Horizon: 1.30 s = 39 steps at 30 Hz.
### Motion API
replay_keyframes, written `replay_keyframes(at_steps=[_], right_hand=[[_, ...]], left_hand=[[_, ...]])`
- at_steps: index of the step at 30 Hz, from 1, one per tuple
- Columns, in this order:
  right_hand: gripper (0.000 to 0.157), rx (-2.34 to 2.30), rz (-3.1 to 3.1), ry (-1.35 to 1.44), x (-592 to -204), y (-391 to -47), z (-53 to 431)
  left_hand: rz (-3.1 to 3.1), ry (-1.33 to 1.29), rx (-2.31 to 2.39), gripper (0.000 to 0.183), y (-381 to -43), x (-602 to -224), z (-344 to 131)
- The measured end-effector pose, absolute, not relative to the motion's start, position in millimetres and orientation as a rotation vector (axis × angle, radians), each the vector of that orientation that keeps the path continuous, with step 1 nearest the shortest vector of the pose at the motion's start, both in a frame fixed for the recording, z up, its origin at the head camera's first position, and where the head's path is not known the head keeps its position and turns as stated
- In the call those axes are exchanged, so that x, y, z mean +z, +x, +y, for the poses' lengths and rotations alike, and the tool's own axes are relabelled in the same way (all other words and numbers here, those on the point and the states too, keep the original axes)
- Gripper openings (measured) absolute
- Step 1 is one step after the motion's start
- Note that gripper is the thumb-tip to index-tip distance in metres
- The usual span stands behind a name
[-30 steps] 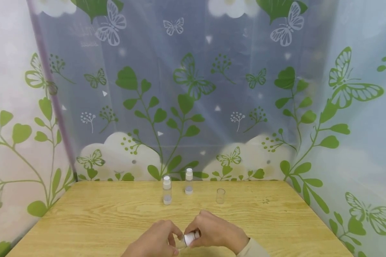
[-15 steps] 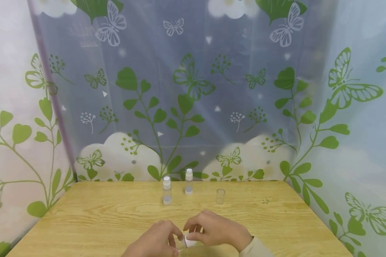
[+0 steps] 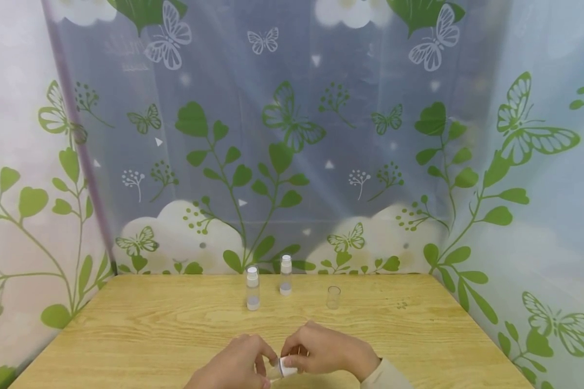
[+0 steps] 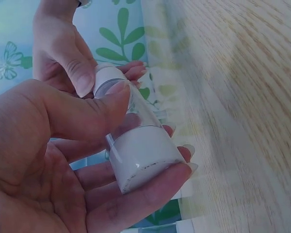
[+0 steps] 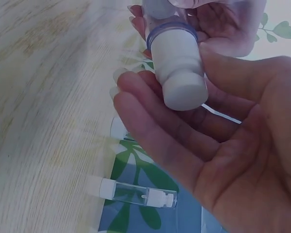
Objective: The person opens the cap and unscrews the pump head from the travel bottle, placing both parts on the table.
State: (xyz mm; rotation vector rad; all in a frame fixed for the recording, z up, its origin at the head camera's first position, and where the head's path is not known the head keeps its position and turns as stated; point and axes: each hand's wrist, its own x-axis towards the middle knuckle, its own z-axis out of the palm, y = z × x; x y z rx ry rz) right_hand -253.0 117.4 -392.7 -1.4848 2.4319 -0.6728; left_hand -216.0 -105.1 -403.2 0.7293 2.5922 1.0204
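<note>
Near the front of the table, my left hand (image 3: 238, 362) grips a clear pump bottle (image 4: 146, 153) by its body. Its thumb lies on the transparent wall, and its fingers curl under the thick white base. The bottle lies tilted, its white pump top (image 5: 179, 63) towards my right hand (image 3: 328, 348). In the right wrist view the right thumb presses one side of the white collar, with the curled fingers against the other side. No overcap covers the pump top. In the head view both hands hide most of the bottle.
Two similar pump bottles stand upright towards the back of the wooden table (image 3: 151, 324), one nearer (image 3: 253, 294) and one farther (image 3: 285, 278). A clear cylindrical cap (image 3: 333, 297) stands to their right. A printed curtain (image 3: 350, 178) hangs behind the table and along both sides.
My right hand's fingers loosened from the pump top, shifted slightly, and have come back round the white collar. My left hand holds the bottle in the same spot.
</note>
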Motion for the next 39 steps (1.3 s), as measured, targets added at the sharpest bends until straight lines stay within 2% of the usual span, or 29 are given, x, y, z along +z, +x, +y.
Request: replay_keyframes(at_steps=[15, 30, 39], right_hand=[[0.015, -0.661, 2.498, -1.552, -388.8, -251.2, 113.6], [0.02, -0.633, 2.622, -1.543, -388.4, -250.6, 111.1], [0.02, -0.705, 2.617, -1.564, -391.3, -253.2, 111.4]], left_hand=[[2.601, 0.709, 1.01, 0.029, -216.3, -402.7, -105.1], [2.618, 0.766, 1.041, 0.034, -215.2, -403.0, -106.2], [2.606, 0.78, 1.054, 0.032, -217.0, -400.5, -106.9]])
